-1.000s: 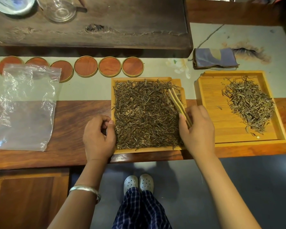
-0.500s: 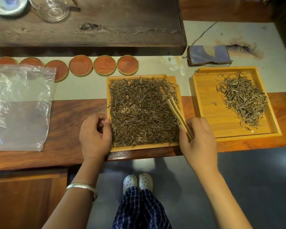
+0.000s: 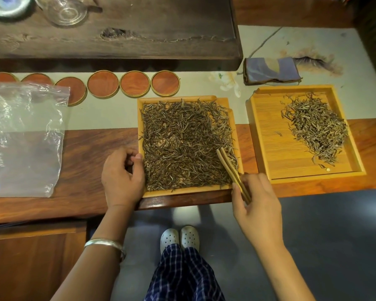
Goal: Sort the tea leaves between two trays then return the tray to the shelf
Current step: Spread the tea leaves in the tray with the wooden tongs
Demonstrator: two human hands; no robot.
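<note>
Two bamboo trays lie side by side on the table. The near tray [image 3: 183,191] is covered with dark tea leaves [image 3: 182,144]. The right tray [image 3: 259,135] holds a smaller pile of tea leaves [image 3: 315,129] in its right half. My right hand [image 3: 256,205] pinches wooden tongs [image 3: 228,166] at the near tray's right front corner, their tips lying over the leaves. My left hand [image 3: 122,177] sits at the near tray's left edge, fingers curled, thumb against the rim.
A clear plastic bag [image 3: 24,137] lies at the left. A row of round wooden coasters [image 3: 135,83] runs behind the trays. A folded grey cloth [image 3: 271,70] sits behind the right tray. A dark wooden tea board [image 3: 139,40] carries a glass cup [image 3: 65,9].
My right hand has drawn back toward me with the tongs, from the tray's right edge to its front right corner. The left hand stays at the tray's left edge.
</note>
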